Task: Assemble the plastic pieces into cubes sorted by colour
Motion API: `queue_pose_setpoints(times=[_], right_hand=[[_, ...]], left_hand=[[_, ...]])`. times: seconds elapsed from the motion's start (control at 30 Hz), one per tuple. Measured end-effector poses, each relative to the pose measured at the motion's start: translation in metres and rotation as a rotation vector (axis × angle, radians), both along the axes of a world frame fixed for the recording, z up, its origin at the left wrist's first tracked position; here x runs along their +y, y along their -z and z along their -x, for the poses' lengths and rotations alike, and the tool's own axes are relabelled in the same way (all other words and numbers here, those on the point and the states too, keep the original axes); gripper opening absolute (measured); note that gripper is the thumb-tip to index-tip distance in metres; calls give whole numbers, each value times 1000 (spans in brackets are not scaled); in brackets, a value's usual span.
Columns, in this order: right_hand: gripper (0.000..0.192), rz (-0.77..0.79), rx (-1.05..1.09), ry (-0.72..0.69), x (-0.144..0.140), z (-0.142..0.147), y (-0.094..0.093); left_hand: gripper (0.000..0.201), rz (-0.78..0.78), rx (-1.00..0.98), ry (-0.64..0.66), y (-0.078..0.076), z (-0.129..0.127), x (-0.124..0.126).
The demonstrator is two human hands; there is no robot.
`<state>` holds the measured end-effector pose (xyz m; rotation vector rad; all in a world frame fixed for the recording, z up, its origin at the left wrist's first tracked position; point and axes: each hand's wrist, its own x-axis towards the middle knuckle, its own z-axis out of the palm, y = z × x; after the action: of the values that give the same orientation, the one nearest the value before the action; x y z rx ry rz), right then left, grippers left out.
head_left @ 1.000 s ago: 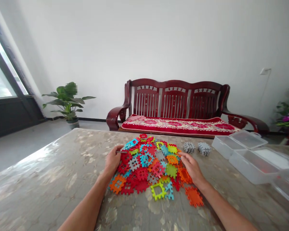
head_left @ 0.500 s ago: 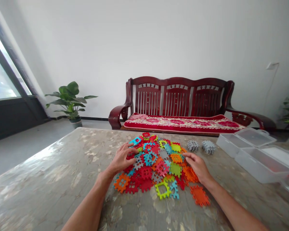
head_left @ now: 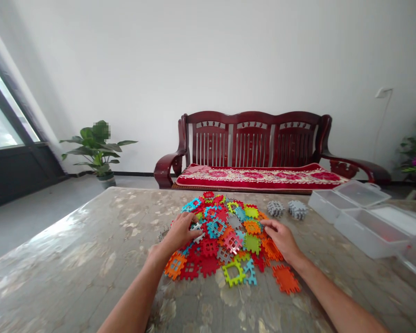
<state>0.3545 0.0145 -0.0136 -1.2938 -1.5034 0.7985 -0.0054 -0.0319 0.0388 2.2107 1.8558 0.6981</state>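
Observation:
A heap of colourful plastic interlocking tiles (head_left: 210,247) with notched edges lies on the table in front of me. My left hand (head_left: 183,229) is at the heap's left side, its thumb and fingers closed about a grey window tile (head_left: 197,235) that is partly covered by them. At the right side, my right hand (head_left: 279,236) rests with loosely bent fingers, their tips touching the heap's edge beside an orange frame tile (head_left: 252,227). Nothing shows between those fingers. A solid orange tile (head_left: 286,279) lies apart, nearer to me.
Two stacks of grey tiles, a left stack (head_left: 276,209) and a right stack (head_left: 297,210), stand beyond my right hand. Clear plastic boxes (head_left: 364,231) with open lids are at the right. A wooden bench (head_left: 251,143) stands behind the patterned table (head_left: 100,249); a potted plant (head_left: 100,150) is at left.
My left hand has shifted down onto the grey window tile, and its fingers have closed in. A grey piece now shows left of that hand. The right hand stays at the heap's edge.

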Motion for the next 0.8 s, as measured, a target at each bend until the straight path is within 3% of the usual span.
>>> queue_pose_setpoints(times=[0.13, 0.23, 0.43, 0.6, 0.7, 0.8], right_hand=[[30, -6, 2, 7, 1, 0, 0], [31, 15, 5, -19, 0, 0, -3], [35, 52, 16, -75, 0, -2, -6], [31, -113, -103, -28, 0, 0, -13], [26, -226, -173, -23, -9, 12, -26], [23, -232, -147, -111, -25, 29, -38]], left_hand=[[16, -120, -152, -3, 5, 0, 7], [16, -108, -308, -94, 5, -1, 9], [32, -106, -899, -271, 2, -10, 11], [42, 149, -1410, -201, -13, -33, 1], [37, 266, -1530, -132, -20, -53, -7], [32, 324, -1568, -125, -22, -73, -13]])
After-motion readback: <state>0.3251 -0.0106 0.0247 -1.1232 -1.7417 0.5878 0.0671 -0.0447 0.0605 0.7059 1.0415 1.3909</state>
